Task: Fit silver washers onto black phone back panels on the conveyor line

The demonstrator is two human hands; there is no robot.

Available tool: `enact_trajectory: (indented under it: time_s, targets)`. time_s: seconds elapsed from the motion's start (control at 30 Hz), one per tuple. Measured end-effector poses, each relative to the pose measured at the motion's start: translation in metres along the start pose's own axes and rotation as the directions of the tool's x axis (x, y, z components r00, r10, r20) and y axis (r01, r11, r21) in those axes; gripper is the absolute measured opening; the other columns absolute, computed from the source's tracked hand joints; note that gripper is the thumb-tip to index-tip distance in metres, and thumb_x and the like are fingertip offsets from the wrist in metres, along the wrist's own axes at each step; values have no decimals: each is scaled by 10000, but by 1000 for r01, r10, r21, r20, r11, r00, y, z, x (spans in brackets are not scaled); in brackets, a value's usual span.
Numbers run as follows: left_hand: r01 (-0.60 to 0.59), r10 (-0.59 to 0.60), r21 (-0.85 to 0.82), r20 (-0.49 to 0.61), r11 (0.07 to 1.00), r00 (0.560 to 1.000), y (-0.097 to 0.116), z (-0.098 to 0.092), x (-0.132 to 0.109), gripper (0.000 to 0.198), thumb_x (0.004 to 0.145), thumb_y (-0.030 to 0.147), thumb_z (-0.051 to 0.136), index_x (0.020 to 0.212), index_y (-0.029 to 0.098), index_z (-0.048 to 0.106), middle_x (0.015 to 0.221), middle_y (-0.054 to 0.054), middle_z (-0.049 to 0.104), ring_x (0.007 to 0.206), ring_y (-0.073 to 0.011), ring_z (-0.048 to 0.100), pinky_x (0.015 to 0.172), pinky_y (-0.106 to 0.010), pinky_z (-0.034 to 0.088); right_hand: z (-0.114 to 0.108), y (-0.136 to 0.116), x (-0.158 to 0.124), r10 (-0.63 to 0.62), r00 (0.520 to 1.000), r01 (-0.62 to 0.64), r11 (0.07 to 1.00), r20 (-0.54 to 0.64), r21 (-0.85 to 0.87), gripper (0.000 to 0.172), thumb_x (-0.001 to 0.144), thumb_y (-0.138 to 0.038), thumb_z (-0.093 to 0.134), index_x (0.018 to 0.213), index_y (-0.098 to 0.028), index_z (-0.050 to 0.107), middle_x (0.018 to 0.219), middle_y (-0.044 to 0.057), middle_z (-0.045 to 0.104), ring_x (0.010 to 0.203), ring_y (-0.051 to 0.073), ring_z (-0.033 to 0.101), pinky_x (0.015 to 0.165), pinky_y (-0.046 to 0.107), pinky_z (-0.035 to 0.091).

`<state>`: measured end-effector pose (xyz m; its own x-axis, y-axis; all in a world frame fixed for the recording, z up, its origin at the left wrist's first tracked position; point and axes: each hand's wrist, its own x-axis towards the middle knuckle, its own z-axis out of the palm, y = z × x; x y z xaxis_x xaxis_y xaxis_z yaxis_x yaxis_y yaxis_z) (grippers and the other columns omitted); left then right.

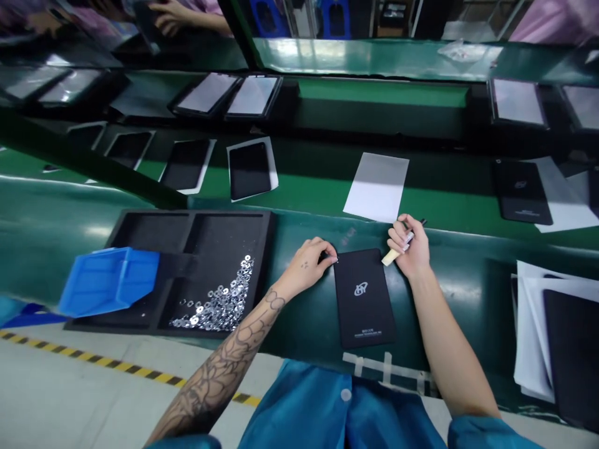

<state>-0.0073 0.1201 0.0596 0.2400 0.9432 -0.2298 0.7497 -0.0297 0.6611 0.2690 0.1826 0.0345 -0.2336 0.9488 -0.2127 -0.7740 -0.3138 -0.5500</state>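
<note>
A black tablet back cover (365,299) with a white logo lies on the green bench in front of me. My left hand (312,262) is at its top left corner, thumb and forefinger pinched together; a tiny bright speck shows at the fingertips, too small to name. Beside the top right corner, my right hand (409,245) has its fingers wrapped round a slim tool (392,256) with a flat pale yellow end and a dark other end. To the left, a black divided tray (264,262) bears many small shiny metal rings (224,305).
A blue plastic bin (110,280) rests tilted on the tray's left side. White sheets and dark panels (573,355) are stacked at right. Beyond the bench edge, a green line carries a white sheet (378,185) and several tablets (250,167). Another person's hand (173,15) is at the far left.
</note>
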Motion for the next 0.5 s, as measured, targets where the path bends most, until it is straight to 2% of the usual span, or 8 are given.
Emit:
enact_trajectory:
  time_s: [0.13, 0.3, 0.4, 0.5]
  targets:
    - [16, -19, 33, 90, 999, 996, 1, -8, 8, 125, 1003, 328, 644, 975, 235, 722, 1114, -72, 653, 1084, -286, 589, 1000, -455, 494, 3, 3, 0, -7, 1000, 6, 995, -2, -95, 204, 943, -361, 740, 864, -227, 608, 544, -111, 284, 436, 66, 199, 359, 135, 251]
    - [-17, -3, 115, 171, 993, 985, 2, -18, 20, 112, 991, 336, 665, 978, 237, 716, 1131, -67, 639, 1105, -292, 581, 989, -456, 486, 2, 5, 0, -28, 999, 23, 975, -18, -223, 267, 941, -455, 734, 867, -244, 588, 564, -109, 249, 446, 76, 199, 377, 157, 233]
    - [-33, -25, 215, 258, 976, 966, 8, -25, 33, 122, 970, 354, 717, 957, 235, 693, 1131, -60, 612, 1114, -294, 570, 948, -427, 476, 4, 6, 0, -39, 999, 33, 971, -19, -237, 277, 931, -466, 745, 863, -245, 593, 562, -110, 246, 447, 80, 185, 375, 163, 232]
    - [-39, -90, 367, 329, 930, 940, 21, -32, 54, 214, 901, 334, 823, 932, 223, 643, 1109, -53, 589, 1090, -292, 549, 898, -398, 451, 5, 6, 0, -40, 999, 38, 975, -6, -217, 252, 925, -442, 753, 866, -236, 620, 556, -109, 257, 451, 81, 172, 374, 166, 227]
